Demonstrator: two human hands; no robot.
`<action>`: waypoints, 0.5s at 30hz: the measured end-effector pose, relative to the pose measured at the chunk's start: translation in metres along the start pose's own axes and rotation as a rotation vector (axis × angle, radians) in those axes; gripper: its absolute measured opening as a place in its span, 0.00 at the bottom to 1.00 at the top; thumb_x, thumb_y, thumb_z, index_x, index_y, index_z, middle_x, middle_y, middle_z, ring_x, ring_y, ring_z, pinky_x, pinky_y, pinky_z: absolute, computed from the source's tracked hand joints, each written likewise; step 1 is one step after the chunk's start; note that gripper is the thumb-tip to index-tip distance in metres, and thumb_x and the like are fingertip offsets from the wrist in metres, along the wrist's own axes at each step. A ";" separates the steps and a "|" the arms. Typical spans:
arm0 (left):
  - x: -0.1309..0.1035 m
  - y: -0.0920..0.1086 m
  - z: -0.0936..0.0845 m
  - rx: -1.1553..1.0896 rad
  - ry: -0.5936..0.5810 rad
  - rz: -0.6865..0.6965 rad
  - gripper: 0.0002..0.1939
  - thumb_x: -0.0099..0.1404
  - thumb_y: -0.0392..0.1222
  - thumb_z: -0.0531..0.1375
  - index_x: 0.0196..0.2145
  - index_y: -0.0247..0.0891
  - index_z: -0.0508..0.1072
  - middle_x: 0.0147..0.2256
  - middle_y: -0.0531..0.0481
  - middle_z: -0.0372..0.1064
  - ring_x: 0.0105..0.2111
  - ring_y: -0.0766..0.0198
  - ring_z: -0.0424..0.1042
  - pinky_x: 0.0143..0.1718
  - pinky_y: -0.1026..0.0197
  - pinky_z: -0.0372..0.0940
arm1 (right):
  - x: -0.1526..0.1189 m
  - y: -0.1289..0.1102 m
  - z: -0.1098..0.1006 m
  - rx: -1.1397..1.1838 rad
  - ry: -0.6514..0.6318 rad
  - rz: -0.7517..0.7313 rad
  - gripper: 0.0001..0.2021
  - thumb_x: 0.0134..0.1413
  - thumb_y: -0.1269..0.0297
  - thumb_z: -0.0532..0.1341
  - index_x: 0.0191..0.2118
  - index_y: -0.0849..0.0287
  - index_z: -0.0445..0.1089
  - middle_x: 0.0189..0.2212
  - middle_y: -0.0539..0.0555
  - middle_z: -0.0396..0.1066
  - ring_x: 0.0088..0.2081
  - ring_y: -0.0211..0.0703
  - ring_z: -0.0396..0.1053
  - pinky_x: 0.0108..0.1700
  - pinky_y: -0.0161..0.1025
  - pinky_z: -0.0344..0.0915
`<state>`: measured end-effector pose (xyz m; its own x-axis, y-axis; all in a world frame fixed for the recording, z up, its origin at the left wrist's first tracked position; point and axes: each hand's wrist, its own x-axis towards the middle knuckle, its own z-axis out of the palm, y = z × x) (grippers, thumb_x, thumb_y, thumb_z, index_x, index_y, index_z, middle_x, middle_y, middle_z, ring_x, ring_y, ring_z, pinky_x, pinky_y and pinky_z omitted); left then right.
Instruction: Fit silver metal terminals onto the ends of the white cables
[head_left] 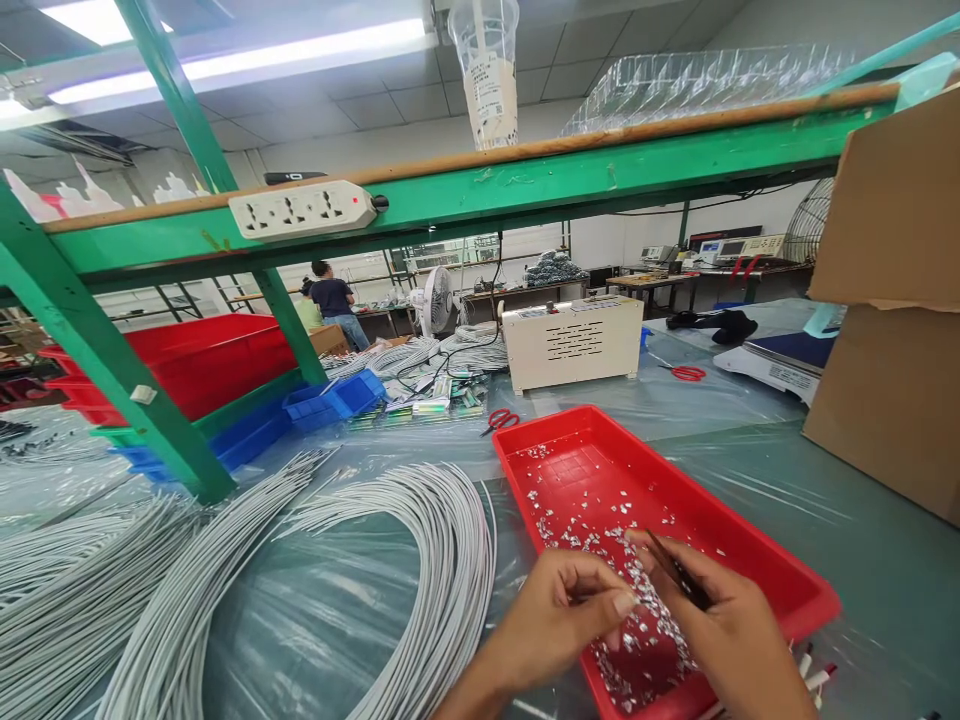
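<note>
My left hand (566, 610) is over the near part of a red tray (720, 510), thumb and fingers pinched together. What it holds, if anything, is too small or hidden to make out. Close beside it, my right hand (724, 620) is closed around dark tweezers (679, 570), whose tips point towards the left fingertips. Small silvery scraps (585, 540) lie scattered over the tray's floor, thickest below my hands. White cable ends with dark red tips (821, 675) show beside my right wrist, outside the tray.
Bundles of grey cable (450, 560) lie curved to the left. Red-handled scissors (501, 420) touch the tray's far corner area. Behind stand a cream metal box (574, 345) and blue bins (334, 398). A cardboard box (889, 400) borders the right; a green shelf beam (525, 185) crosses above.
</note>
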<state>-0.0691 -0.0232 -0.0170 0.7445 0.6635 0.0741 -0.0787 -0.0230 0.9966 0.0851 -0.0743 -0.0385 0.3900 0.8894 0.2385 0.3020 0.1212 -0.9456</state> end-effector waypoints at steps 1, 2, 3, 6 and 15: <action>0.000 0.001 0.001 0.011 0.026 0.010 0.12 0.55 0.45 0.58 0.27 0.30 0.72 0.18 0.53 0.61 0.19 0.72 0.59 0.23 0.68 0.52 | 0.001 0.001 -0.003 -0.136 0.017 -0.004 0.18 0.42 0.64 0.59 0.43 0.55 0.70 0.28 0.51 0.74 0.30 0.49 0.71 0.33 0.38 0.65; 0.001 0.002 0.002 0.013 0.047 0.020 0.12 0.55 0.44 0.59 0.27 0.30 0.72 0.19 0.53 0.62 0.20 0.72 0.60 0.24 0.68 0.53 | 0.001 0.003 -0.006 -0.285 0.030 -0.003 0.22 0.43 0.63 0.57 0.49 0.54 0.64 0.24 0.50 0.74 0.24 0.47 0.70 0.29 0.39 0.65; 0.001 0.002 0.003 0.013 0.064 0.029 0.12 0.55 0.44 0.59 0.27 0.30 0.72 0.19 0.53 0.62 0.20 0.72 0.60 0.25 0.68 0.54 | 0.002 0.003 -0.008 -0.424 0.041 -0.001 0.25 0.45 0.62 0.56 0.53 0.53 0.60 0.20 0.48 0.72 0.18 0.46 0.67 0.24 0.40 0.63; 0.003 0.002 0.004 -0.001 0.093 0.038 0.11 0.55 0.44 0.59 0.27 0.30 0.72 0.19 0.53 0.63 0.20 0.72 0.61 0.25 0.68 0.54 | 0.002 0.004 -0.013 -0.599 0.037 -0.001 0.18 0.47 0.57 0.54 0.45 0.53 0.66 0.17 0.48 0.70 0.16 0.46 0.65 0.22 0.40 0.61; 0.002 0.005 0.006 -0.051 0.096 0.063 0.12 0.55 0.44 0.59 0.26 0.29 0.72 0.19 0.52 0.65 0.19 0.72 0.61 0.23 0.69 0.52 | -0.002 -0.002 -0.008 -0.076 -0.131 -0.141 0.13 0.45 0.64 0.59 0.39 0.55 0.72 0.36 0.52 0.74 0.39 0.47 0.70 0.42 0.34 0.64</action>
<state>-0.0640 -0.0261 -0.0120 0.6700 0.7308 0.1305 -0.1585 -0.0308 0.9869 0.0905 -0.0802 -0.0353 0.2245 0.9161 0.3322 0.4124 0.2196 -0.8841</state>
